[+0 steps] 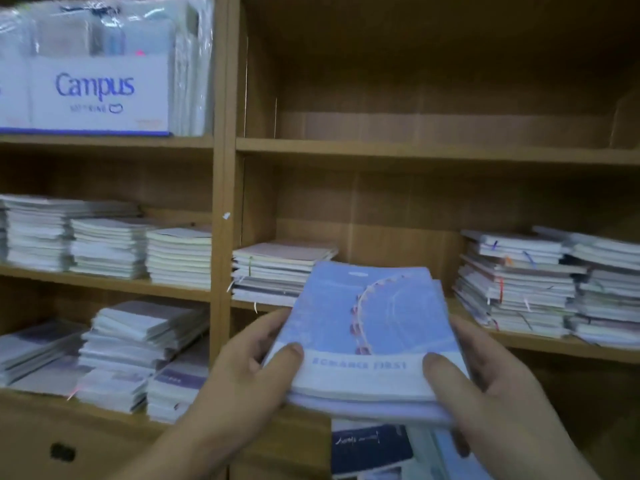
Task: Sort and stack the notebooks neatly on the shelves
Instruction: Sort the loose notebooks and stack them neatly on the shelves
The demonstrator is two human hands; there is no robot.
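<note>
"Holding what, those two hands?"

"One bundle of notebooks. The left hand grips its left edge and the right hand its right edge, each thumb pressed flat on the top cover and the fingers curled underneath. That cover is pale blue with a Ferris-wheel picture and a white band of lettering too blurred to read."

"Where does the bundle sit relative to the wooden upright?"

"Right of the upright, in front of the shelving and nearer to us, carried roughly level in the air."

"And what else is right of the upright?"

"Just beside it is a low stack on the middle board, partly hidden behind the bundle. Well to the right are two taller, ragged stacks with coloured ribbon markers hanging out. Lower down, under the hands, there is a dark-blue notebook."

"Left of the upright?"

"At the top is a white Campus box with plastic-wrapped packs standing against it. On the middle board are three tidy piles side by side. Below those are leaning piles, some with purple covers."
</note>
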